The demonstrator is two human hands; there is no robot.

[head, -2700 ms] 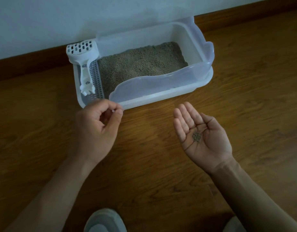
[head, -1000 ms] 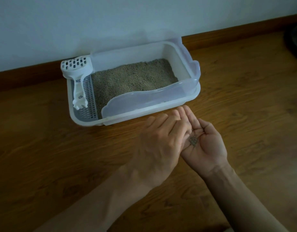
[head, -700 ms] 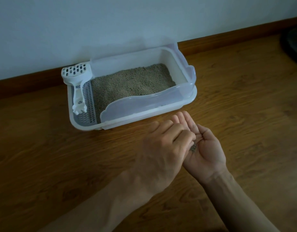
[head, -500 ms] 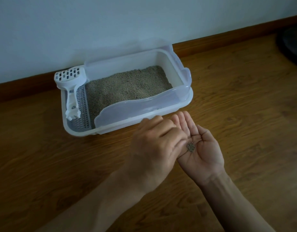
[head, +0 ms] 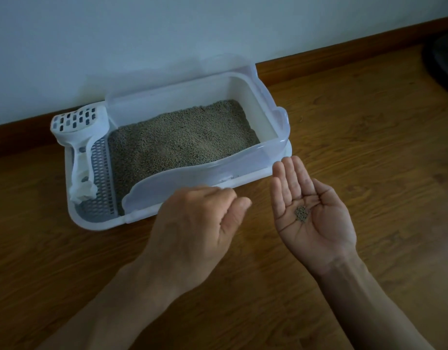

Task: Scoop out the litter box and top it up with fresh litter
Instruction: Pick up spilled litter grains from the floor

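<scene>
Litter box (head: 273, 114) on wooden floor (head: 369, 127) against the wall, filled with a level bed of litter (head: 182, 140). Scoop (head: 80, 147) rests untouched on the grated step at the box's left end. Right hand (head: 311, 213) lies flat, palm up, cupping a small pile of stray granules (head: 301, 213) beside the box front. Left hand (head: 200, 231) hovers near it, fingers loosely curled, gripping nothing visible. Judged: only loose spill gathered; scooping not started, no fresh litter bag in sight, top-up still ahead
</scene>
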